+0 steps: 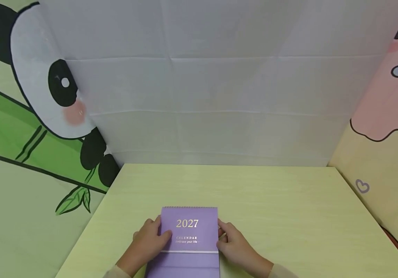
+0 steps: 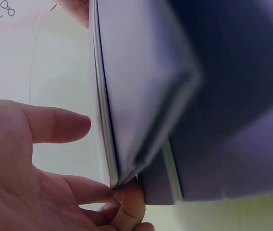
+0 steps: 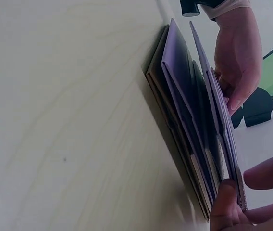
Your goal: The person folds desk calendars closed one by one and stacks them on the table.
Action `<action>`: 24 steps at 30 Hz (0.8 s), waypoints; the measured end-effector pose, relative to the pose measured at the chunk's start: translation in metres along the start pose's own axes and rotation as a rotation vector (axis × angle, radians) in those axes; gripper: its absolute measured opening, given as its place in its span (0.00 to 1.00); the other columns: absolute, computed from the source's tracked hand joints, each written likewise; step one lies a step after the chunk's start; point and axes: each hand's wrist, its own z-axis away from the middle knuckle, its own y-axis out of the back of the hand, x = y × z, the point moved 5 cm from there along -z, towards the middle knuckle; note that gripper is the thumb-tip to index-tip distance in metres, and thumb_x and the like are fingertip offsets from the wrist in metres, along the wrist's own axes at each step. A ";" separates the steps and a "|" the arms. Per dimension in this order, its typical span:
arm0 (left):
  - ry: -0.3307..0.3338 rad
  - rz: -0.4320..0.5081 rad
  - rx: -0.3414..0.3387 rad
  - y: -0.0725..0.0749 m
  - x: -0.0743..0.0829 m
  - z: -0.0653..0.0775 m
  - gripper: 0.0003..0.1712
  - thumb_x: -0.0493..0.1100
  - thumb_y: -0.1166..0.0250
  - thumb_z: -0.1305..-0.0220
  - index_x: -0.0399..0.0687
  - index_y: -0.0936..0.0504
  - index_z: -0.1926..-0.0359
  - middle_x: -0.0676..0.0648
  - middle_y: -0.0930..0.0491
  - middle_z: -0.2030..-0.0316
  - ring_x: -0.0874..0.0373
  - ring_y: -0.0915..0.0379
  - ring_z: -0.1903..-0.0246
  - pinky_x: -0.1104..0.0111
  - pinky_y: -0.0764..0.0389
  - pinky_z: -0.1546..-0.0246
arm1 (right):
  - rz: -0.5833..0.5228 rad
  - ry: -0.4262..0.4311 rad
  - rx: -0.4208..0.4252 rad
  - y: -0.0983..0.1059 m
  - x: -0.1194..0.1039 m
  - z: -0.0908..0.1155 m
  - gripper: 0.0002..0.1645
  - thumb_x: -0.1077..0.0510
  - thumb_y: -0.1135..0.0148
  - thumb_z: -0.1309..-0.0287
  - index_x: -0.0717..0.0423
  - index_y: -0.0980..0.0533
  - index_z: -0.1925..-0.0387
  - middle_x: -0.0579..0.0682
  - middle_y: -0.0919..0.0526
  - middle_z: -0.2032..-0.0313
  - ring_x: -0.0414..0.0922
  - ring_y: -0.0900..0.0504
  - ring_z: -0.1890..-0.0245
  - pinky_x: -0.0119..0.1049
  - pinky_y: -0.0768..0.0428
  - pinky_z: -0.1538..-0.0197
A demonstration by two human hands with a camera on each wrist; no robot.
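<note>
A purple desk calendar with gold "2027" lettering and a spiral-bound top edge is tilted up between both hands. My left hand grips its left edge, thumb over the front cover and fingers behind. At the opposite edge, my right hand holds it between thumb and fingers. In the left wrist view, fingers curl at a corner of the calendar. Seen from the right wrist, more purple boards lie beneath the raised calendar, with a gap between them.
Everything rests on a pale wood-grain table. A white cloth hangs behind it. On the left is a panda-and-bamboo printed panel, and on the right a pink and cream printed panel.
</note>
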 end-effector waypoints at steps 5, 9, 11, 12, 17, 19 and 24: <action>0.015 -0.018 0.009 -0.001 -0.005 0.000 0.48 0.52 0.28 0.23 0.23 0.28 0.17 0.29 0.16 0.43 0.40 0.15 0.48 0.38 0.21 0.43 | 0.010 -0.018 -0.039 -0.004 -0.014 0.001 0.48 0.69 0.35 0.31 0.87 0.39 0.16 0.58 0.19 0.49 0.38 0.20 0.61 0.27 0.18 0.61; 0.011 -0.013 0.023 0.000 -0.006 0.001 0.47 0.52 0.28 0.23 0.21 0.27 0.18 0.28 0.17 0.44 0.39 0.16 0.51 0.36 0.13 0.42 | 0.005 -0.087 -0.027 -0.006 -0.032 0.001 0.48 0.72 0.35 0.33 0.85 0.39 0.15 0.59 0.19 0.49 0.37 0.21 0.62 0.26 0.20 0.61; 0.013 -0.007 0.026 0.000 -0.005 0.002 0.47 0.51 0.28 0.23 0.19 0.27 0.18 0.28 0.18 0.45 0.39 0.17 0.53 0.36 0.11 0.43 | -0.005 -0.122 -0.017 -0.007 -0.038 0.002 0.50 0.73 0.34 0.33 0.83 0.39 0.14 0.59 0.19 0.48 0.38 0.22 0.62 0.26 0.22 0.61; 0.013 -0.005 0.027 0.000 -0.005 0.002 0.47 0.51 0.28 0.23 0.19 0.28 0.19 0.27 0.18 0.45 0.40 0.17 0.53 0.36 0.10 0.42 | 0.002 -0.126 -0.014 -0.007 -0.040 0.002 0.50 0.73 0.34 0.33 0.82 0.39 0.14 0.59 0.19 0.48 0.37 0.22 0.62 0.26 0.22 0.61; 0.011 -0.004 0.041 -0.001 -0.006 0.003 0.46 0.50 0.28 0.23 0.18 0.27 0.20 0.28 0.20 0.47 0.40 0.19 0.54 0.37 0.10 0.42 | 0.046 -0.123 -0.011 -0.010 -0.040 0.001 0.51 0.74 0.34 0.35 0.79 0.38 0.13 0.57 0.21 0.49 0.36 0.23 0.64 0.26 0.22 0.61; 0.008 -0.006 0.043 -0.001 -0.006 0.003 0.47 0.50 0.27 0.24 0.17 0.27 0.20 0.28 0.21 0.47 0.41 0.20 0.54 0.38 0.11 0.43 | 0.048 -0.111 -0.013 -0.011 -0.039 0.001 0.51 0.75 0.34 0.36 0.80 0.39 0.13 0.57 0.22 0.50 0.35 0.23 0.64 0.25 0.22 0.62; -0.010 -0.023 0.049 -0.003 -0.008 0.001 0.48 0.51 0.24 0.27 0.17 0.26 0.22 0.30 0.23 0.47 0.41 0.21 0.54 0.38 0.10 0.43 | 0.047 -0.093 -0.016 -0.014 -0.037 0.002 0.53 0.76 0.34 0.36 0.82 0.41 0.13 0.57 0.23 0.50 0.35 0.24 0.64 0.25 0.22 0.62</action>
